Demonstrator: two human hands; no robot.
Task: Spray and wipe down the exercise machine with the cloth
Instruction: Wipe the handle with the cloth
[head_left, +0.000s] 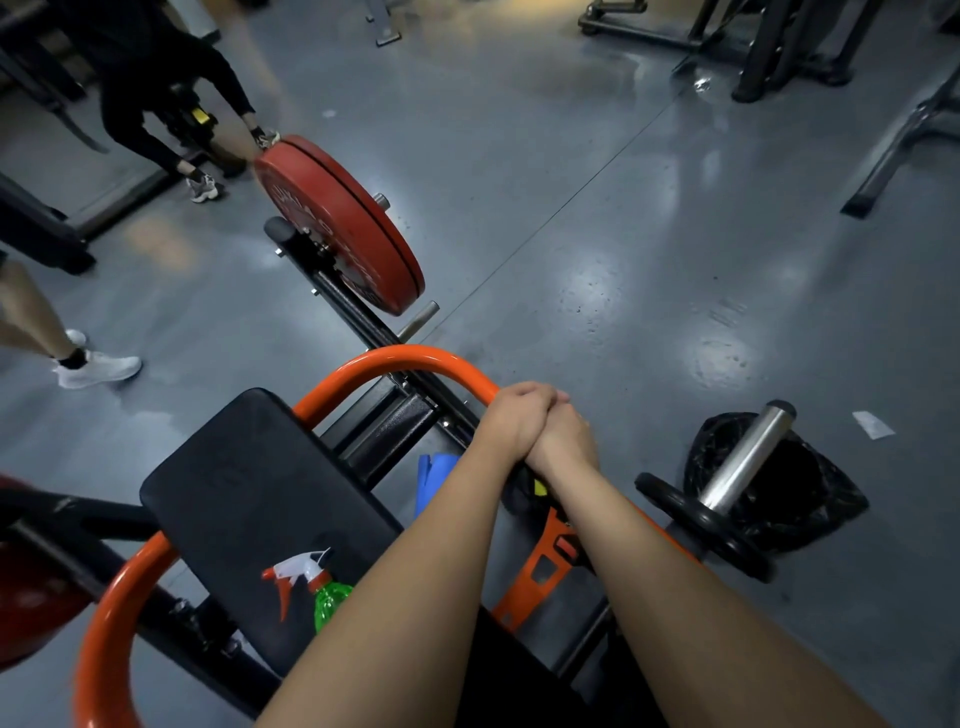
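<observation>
The spray bottle, green with a white and orange trigger, lies on its side on the black seat pad of the exercise machine, near and left of both hands; the left forearm hides its lower half. A red plate at the near left is cut off by the edge.

Farther in, a strip of blue cloth shows just left of the left wrist, below the hands. The forearm covers most of it, and whether either hand touches it cannot be told.

The left hand and right hand are pressed together on the orange bar. The left fingers curl over the bar. The right fingers are mostly hidden against the left hand, so their grip cannot be told.

To the right, a black plate sits on a chrome peg, with a black bag behind it.

Farther away, two red plates carry raised lettering too blurred to read. At the far left a person in black bends down, and a white shoe is partly cut off.
</observation>
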